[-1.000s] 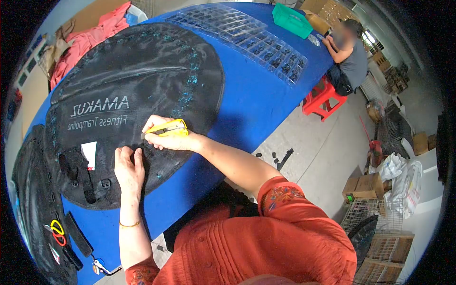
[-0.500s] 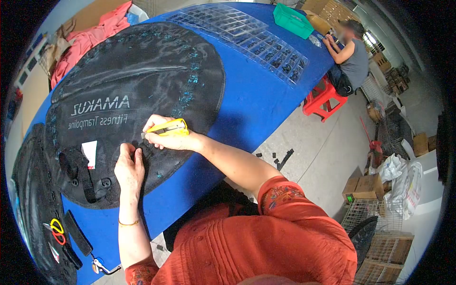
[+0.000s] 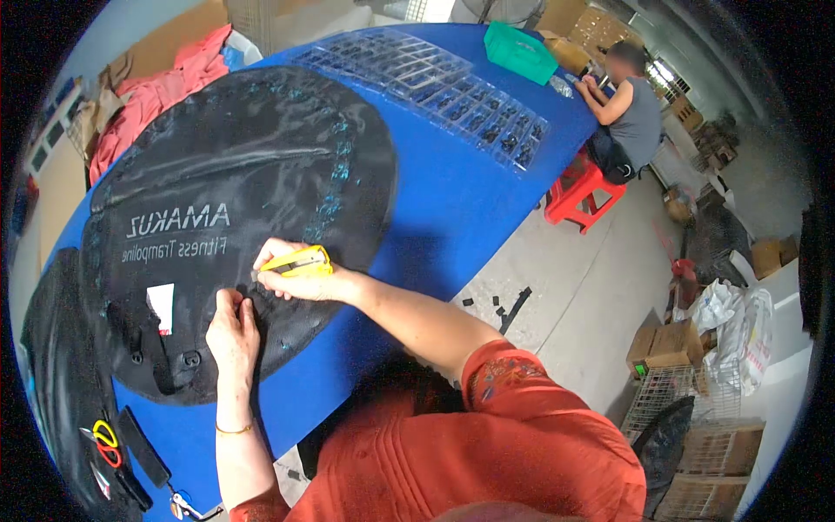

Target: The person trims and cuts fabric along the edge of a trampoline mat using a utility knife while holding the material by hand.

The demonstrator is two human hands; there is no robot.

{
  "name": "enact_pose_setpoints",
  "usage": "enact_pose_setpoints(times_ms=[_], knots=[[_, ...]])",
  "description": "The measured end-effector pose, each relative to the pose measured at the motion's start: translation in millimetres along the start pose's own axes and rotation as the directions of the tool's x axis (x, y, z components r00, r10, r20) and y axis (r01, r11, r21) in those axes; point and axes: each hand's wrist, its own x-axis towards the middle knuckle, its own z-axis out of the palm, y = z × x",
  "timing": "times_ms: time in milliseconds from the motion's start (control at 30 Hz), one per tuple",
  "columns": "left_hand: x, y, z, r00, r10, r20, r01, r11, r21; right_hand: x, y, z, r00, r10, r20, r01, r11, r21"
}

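The black round mat [image 3: 252, 187] lies flat on the blue tabletop [image 3: 444, 209] under both my hands, which are near each other but apart. My right hand [image 3: 285, 284] is closed around a yellow tool [image 3: 303, 261], its tip just above the mat. My left hand [image 3: 231, 335] rests at the mat's near part, beside the tool; I cannot tell whether its fingertips pinch the cloth. A white label [image 3: 161, 306] lies on the mat to the left of them. Beyond the mat stand clear compartment trays [image 3: 500, 122], the nearer cells holding small dark pieces. Past these is a green bin [image 3: 519, 54], its contents hidden from me. At the tabletop's far end another person [image 3: 633, 113] sits on a red stool [image 3: 578, 196]. On the floor to my right stands a cardboard box [image 3: 668, 344].
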Motion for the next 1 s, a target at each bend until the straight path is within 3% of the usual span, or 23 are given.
enact_pose_setpoints(times_ms=[400, 567, 1000], knots=[[0.5, -6.5, 2.9, 0.999, 0.038, -0.025, -0.037, 0.999, 0.007, 0.3, -0.8, 1.3, 1.0, -0.019, 0.01, 0.018, 1.0, 0.021], [-0.1, -4.0, 1.5, 1.0, -0.014, 0.004, 0.014, 1.0, 0.01, 0.4, 1.5, 2.3, 0.999, -0.037, 0.005, 0.037, 0.999, 0.001], [-0.9, -6.7, 1.7, 0.997, 0.068, -0.03, -0.067, 0.998, 0.022, 2.1, 6.4, 3.6, 0.998, -0.053, -0.015, 0.054, 0.997, 0.057]])
